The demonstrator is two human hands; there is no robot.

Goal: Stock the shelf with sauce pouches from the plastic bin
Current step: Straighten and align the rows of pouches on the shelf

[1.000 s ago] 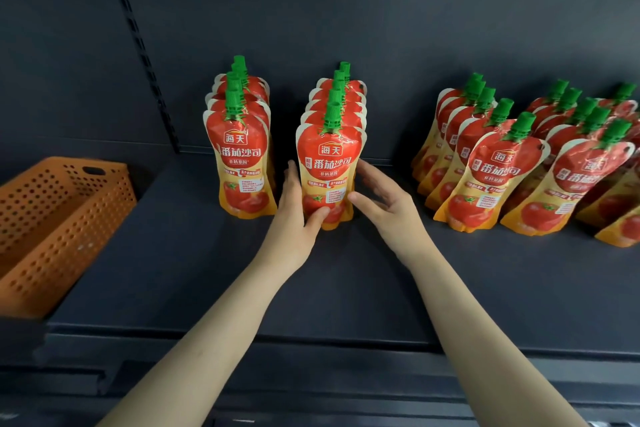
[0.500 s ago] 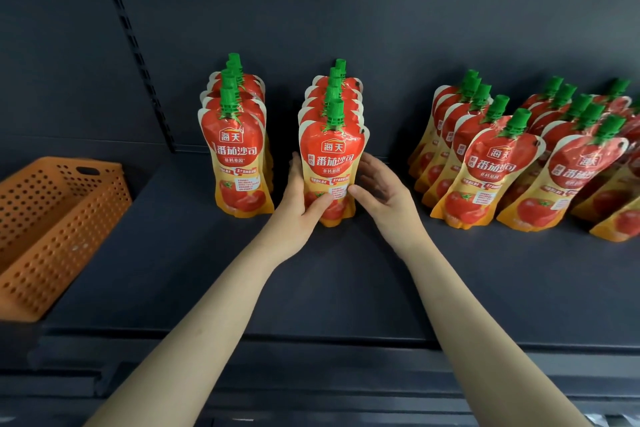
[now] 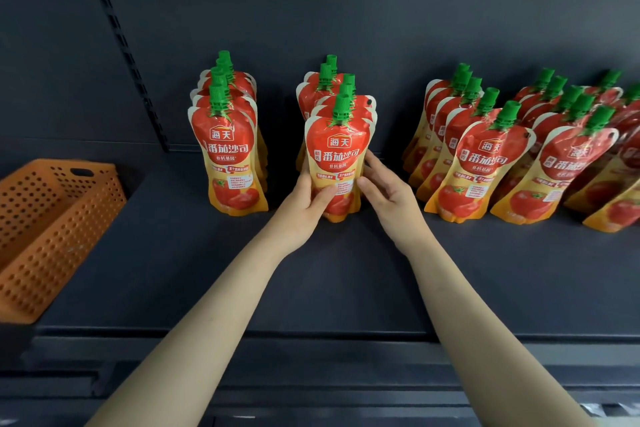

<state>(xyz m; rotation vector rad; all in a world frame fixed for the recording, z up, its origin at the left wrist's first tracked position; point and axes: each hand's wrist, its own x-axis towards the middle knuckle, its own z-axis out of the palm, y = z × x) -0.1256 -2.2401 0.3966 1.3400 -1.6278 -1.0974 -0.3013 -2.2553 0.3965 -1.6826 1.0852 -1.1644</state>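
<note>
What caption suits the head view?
Left hand grips and right hand steadies the front green-capped red sauce pouch on the dark metal shelf, orange perforated plastic bin at left.

Fingers of the left hand (image 3: 301, 208) are partly hidden behind the front pouch (image 3: 341, 156); frame edges cut the orange bin (image 3: 52, 218) and the rightmost pouches (image 3: 623, 191).

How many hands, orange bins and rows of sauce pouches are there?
Hands: 2, left hand and right hand
Orange bins: 1
Pouch rows: 5, the last cut off at the right edge
Total: 8
</note>
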